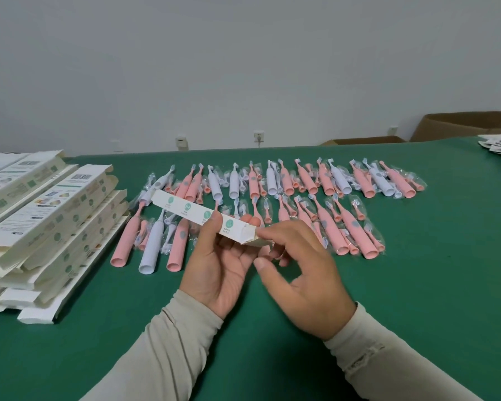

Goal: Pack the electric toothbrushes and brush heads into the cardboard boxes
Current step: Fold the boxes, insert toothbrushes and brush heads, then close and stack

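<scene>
The left hand (220, 264) is gripping a slim white toothbrush carton (203, 217), fingers curled round its near half, holding it slanted above the green table (417, 285) so its near end faces the right hand (298, 273). The right hand's fingertips are pinching that carton's end flap (256, 241), probably to open or tuck it. Beyond and beside the carton, pink and white electric toothbrushes (342, 227) and bagged brush heads (356, 209) are lying in rows, seemingly for easy picking, and left of the carton a stack of flat cartons (47, 227) is waiting, ends open.
</scene>
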Demonstrator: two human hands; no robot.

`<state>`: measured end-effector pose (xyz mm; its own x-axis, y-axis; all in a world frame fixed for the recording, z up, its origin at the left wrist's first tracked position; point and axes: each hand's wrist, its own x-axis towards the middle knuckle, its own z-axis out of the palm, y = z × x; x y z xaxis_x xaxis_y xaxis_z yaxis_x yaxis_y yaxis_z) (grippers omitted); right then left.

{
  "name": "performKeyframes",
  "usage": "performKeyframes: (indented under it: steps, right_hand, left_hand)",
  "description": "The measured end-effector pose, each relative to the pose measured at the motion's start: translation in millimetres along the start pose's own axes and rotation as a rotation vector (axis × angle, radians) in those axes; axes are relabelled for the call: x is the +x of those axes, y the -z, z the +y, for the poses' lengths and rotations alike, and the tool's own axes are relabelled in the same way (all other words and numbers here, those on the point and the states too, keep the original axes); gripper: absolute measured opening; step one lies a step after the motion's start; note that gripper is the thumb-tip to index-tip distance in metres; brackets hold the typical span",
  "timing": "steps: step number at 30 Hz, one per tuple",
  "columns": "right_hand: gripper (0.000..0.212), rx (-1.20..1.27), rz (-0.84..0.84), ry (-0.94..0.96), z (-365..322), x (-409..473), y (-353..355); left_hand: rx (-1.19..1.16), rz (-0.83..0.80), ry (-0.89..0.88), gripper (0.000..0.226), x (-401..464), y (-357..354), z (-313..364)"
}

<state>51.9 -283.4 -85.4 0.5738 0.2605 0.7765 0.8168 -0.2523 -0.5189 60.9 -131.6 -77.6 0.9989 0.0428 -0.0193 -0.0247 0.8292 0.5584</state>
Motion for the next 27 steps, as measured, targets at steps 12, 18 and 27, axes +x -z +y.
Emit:
performKeyframes:
  steps: [12, 18, 27]
  right_hand:
    - [0.032, -0.103, 0.049, -0.029, 6, 1, 7]
    - [0.026, -0.077, 0.069, -0.018, 10, 0, 6]
    - [0.012, -0.005, 0.119, -0.092, 8, 2, 7]
  left_hand:
    - [0.077, -0.061, 0.014, 0.037, -4, -5, -8]
    - [0.059, -0.04, 0.026, 0.045, -6, -7, -8]
    - [0.075, -0.059, 0.07, 0.048, -9, -9, -6]
